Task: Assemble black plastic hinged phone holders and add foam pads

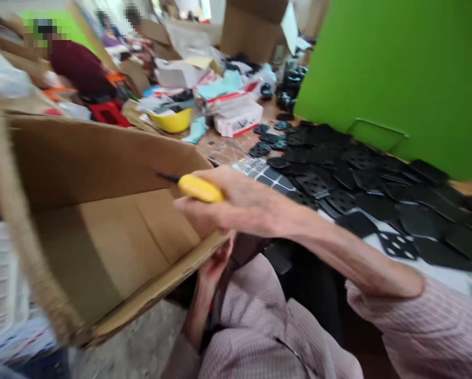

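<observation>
My right hand (244,202) is closed around the yellow handle of a tool (200,188). A thin dark tip points left from the handle, over the box; blur hides its exact kind. Below it, my left hand (216,260) is curled at the near right corner of an open cardboard box (113,252). Its fingers are partly hidden by the box edge and my right hand, so what they hold cannot be made out. The box is tilted, and its visible inside shows bare cardboard.
Many flat black pieces (378,195), some with holes, cover the table at right beside a green board (402,79). A yellow bowl (173,121) and white-and-red boxes (238,118) stand farther back. A person in dark red (78,68) is at back left.
</observation>
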`<action>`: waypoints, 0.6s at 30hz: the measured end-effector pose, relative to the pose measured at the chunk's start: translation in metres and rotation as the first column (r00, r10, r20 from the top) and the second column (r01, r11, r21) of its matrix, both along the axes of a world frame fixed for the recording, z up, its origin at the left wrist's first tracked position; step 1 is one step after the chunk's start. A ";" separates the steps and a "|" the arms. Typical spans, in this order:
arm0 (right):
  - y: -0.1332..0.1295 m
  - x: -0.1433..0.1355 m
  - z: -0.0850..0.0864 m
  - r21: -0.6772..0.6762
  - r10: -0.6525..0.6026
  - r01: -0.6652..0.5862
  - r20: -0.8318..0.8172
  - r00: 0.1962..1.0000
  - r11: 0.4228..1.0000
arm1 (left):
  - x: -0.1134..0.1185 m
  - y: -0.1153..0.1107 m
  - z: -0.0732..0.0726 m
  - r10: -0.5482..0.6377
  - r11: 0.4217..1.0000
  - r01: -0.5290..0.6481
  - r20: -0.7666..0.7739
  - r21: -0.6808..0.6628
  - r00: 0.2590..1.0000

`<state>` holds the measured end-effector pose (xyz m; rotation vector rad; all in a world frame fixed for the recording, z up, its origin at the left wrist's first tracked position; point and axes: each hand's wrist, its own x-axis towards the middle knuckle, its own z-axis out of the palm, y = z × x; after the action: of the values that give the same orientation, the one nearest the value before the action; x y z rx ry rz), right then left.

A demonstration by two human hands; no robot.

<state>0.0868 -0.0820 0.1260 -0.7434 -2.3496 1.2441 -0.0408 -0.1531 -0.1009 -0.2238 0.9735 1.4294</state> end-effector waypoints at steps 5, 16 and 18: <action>-0.012 0.127 -0.065 -0.284 -0.330 0.339 0.081 0.941 0.897 | 0.020 -0.001 -0.019 -0.374 0.927 0.368 -0.281 -0.075 0.884; -0.132 0.200 -0.235 -0.248 -0.701 0.849 0.482 0.525 0.466 | 0.130 0.035 -0.062 -0.480 0.471 0.860 -0.875 -0.197 0.063; -0.142 0.204 -0.240 -0.237 -0.732 0.876 0.482 0.482 0.420 | 0.126 0.041 -0.064 -0.505 0.484 0.854 -0.858 -0.191 0.095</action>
<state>0.2906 -0.2239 -0.1141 -2.0815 -1.3839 1.2119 0.0855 -0.1120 -0.1645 1.2879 1.2792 0.6329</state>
